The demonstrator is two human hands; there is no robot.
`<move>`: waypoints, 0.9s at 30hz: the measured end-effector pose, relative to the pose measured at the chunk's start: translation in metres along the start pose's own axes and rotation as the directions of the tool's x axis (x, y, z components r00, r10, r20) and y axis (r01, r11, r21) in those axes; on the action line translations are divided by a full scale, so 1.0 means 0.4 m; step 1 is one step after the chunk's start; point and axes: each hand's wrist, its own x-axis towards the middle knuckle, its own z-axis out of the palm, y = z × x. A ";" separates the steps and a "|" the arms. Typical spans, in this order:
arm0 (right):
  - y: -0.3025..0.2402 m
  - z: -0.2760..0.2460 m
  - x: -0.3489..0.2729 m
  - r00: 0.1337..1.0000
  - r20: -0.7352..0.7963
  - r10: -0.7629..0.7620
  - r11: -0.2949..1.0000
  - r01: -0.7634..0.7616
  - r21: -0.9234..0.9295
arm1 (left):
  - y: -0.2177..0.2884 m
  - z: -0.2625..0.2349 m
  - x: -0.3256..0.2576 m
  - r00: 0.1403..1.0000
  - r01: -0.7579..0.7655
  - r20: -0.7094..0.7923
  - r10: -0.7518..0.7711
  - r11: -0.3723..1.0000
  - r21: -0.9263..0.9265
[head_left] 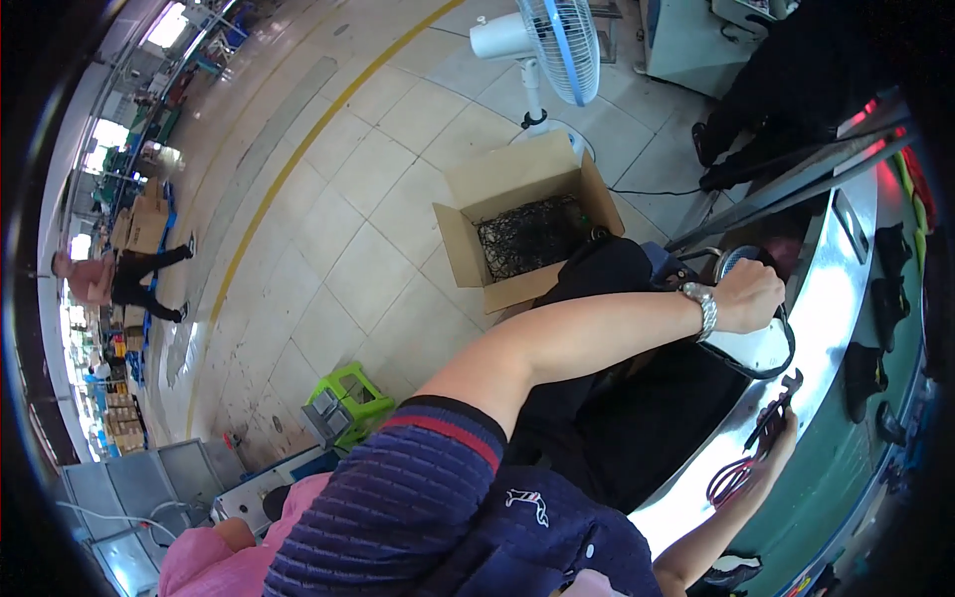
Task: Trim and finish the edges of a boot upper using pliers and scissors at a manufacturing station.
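Note:
My left hand (pixel 751 297), with a silver watch on its wrist, is closed in a fist above the bright worktable (pixel 668 519). Just below it is a white panel with a black rim (pixel 748 348); what the fingers grip is hidden. My right hand (pixel 781 443) is at the table's far edge, fingers closed around a dark tool with a forked, open jaw (pixel 792 382), whose kind I cannot make out. Beside that wrist lies a coiled red and dark cord (pixel 729 482). A round metal mesh piece (pixel 737 261) sits beyond my left hand.
An open cardboard box (pixel 460 249) holding tangled black items stands on the tiled floor, with a white fan (pixel 502 38) behind it. Dark pieces (pixel 863 381) lie on a green belt (pixel 834 493) past the table. A green stool (pixel 360 403) stands left; a person (pixel 139 274) walks far left.

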 end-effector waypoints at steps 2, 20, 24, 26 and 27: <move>-0.069 0.018 -0.116 0.997 0.066 -0.045 0.995 0.039 0.090 | 0.003 0.018 0.035 0.995 0.080 0.060 -0.073 0.990 -0.116; -0.359 0.238 -0.326 0.786 0.553 0.277 0.644 0.275 -0.714 | 0.142 -0.034 -0.205 0.998 -0.035 0.055 0.030 0.996 0.086; -0.241 0.216 -0.372 0.807 0.575 -0.139 0.407 0.576 -0.709 | 0.140 -0.025 -0.225 0.997 -0.078 0.002 0.079 0.991 0.106; -0.183 0.201 -0.369 0.764 0.585 -0.273 0.381 0.644 -0.664 | 0.141 -0.026 -0.231 0.995 -0.100 0.006 0.100 0.989 0.113; -0.163 0.196 -0.368 0.700 0.593 -0.399 0.334 0.713 -0.617 | 0.140 -0.027 -0.232 0.993 -0.112 -0.011 0.114 0.988 0.106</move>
